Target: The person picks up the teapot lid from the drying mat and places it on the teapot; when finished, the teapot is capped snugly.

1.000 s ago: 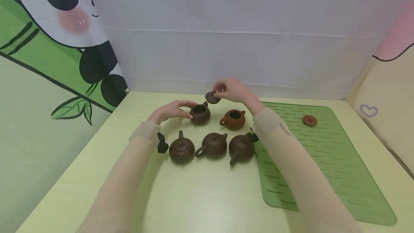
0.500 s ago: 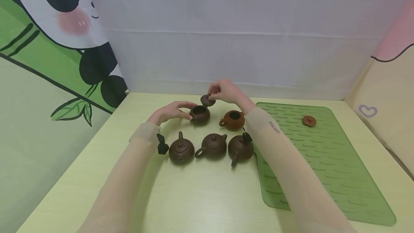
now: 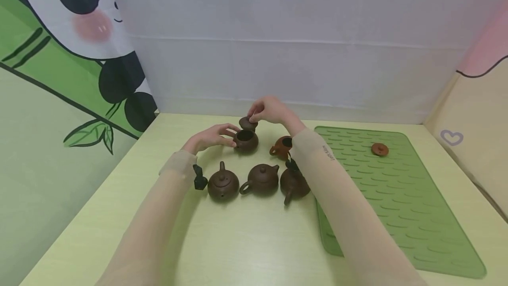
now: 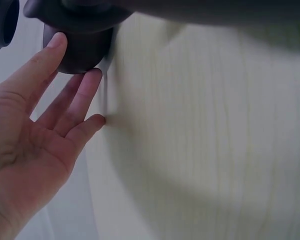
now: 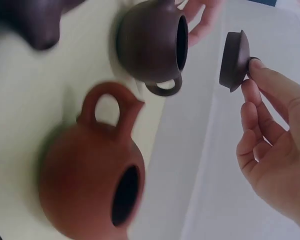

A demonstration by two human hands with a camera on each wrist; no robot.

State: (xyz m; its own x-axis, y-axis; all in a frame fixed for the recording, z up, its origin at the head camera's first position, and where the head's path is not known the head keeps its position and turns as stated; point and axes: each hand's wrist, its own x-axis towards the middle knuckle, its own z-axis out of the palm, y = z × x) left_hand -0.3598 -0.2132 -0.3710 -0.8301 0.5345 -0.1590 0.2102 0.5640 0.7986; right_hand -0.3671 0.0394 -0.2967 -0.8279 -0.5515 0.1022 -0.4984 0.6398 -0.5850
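At the back of the table stands a lidless dark brown teapot (image 3: 246, 144), its round mouth facing up. My left hand (image 3: 212, 137) steadies it from the left, with the thumb and fingertips on its body in the left wrist view. My right hand (image 3: 271, 110) pinches the knob of a dark brown teapot lid (image 5: 232, 62) between thumb and fingers. In the right wrist view a gap shows between the lid and the pot's mouth. The head view has the lid just above and behind the opening, slightly tilted.
A reddish-brown teapot (image 3: 281, 149) without a lid stands right of the dark one, partly behind my right sleeve. Nearer are three lidded teapots in a row: left (image 3: 223, 186), middle (image 3: 263, 180) and right (image 3: 293, 184). A reddish lid (image 3: 379, 149) lies on a green mat (image 3: 397, 197).
My right hand has brought the lid leftward, from right of the dark teapot to over its back rim. My left hand has stayed on the pot.
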